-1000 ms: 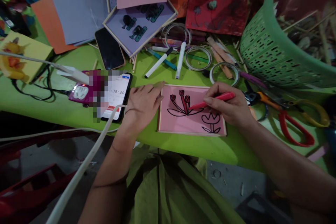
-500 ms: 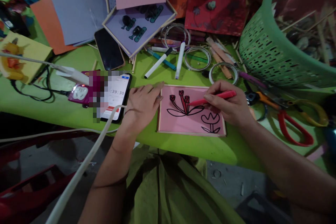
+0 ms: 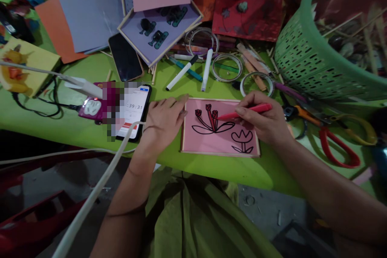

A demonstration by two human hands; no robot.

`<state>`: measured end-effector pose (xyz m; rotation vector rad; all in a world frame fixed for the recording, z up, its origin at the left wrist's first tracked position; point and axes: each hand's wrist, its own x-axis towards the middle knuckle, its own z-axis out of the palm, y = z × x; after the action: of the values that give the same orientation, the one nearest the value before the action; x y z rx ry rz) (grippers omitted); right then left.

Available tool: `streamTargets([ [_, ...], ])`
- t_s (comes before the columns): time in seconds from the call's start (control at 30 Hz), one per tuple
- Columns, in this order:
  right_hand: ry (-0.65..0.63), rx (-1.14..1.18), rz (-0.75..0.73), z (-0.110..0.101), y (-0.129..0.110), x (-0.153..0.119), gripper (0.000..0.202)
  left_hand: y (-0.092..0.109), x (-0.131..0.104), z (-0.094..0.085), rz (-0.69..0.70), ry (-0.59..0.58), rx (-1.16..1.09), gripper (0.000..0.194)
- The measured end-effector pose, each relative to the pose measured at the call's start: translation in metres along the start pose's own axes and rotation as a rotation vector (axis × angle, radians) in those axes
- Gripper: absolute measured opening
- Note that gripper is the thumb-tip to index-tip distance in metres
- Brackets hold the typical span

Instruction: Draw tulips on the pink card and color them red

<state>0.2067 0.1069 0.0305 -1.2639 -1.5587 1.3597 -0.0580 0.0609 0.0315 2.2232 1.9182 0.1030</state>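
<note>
A pink card [image 3: 202, 143] edged with thin wooden strips lies flat on the green table, bearing black outlines of flowers and leaves. Red fills the three small flower heads and some of the stem area; the larger flower at lower right is only outlined. My right hand [image 3: 261, 119] pinches a red felt-tip pen [image 3: 256, 109], its tip at the stem of the right-hand small flower. My left hand [image 3: 165, 123] rests with fingers extended at the card's left edge, thumb touching the frame. A lit phone [image 3: 134, 107] showing a timer lies just left of that hand.
Behind the card lie markers [image 3: 207, 70] and tape rolls [image 3: 227, 67]. Scissors [image 3: 338, 149] and a green basket [image 3: 290, 56] of sticks stand at right. A dark phone [image 3: 125, 57], a purple power strip [image 3: 92, 107] and a white cable [image 3: 99, 189] are at left.
The red pen's tip has shifted very slightly along the stem, and the phone's timer has advanced by one second. My left hand stays in place.
</note>
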Motion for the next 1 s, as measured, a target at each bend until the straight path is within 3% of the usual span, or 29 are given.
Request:
streamTargets([
  [1.0,-0.015,0.042,-0.033,-0.0003,0.0053,0.0011,0.04,0.0026,0.0003,-0.0013,-0.019,-0.022,0.014,0.046],
])
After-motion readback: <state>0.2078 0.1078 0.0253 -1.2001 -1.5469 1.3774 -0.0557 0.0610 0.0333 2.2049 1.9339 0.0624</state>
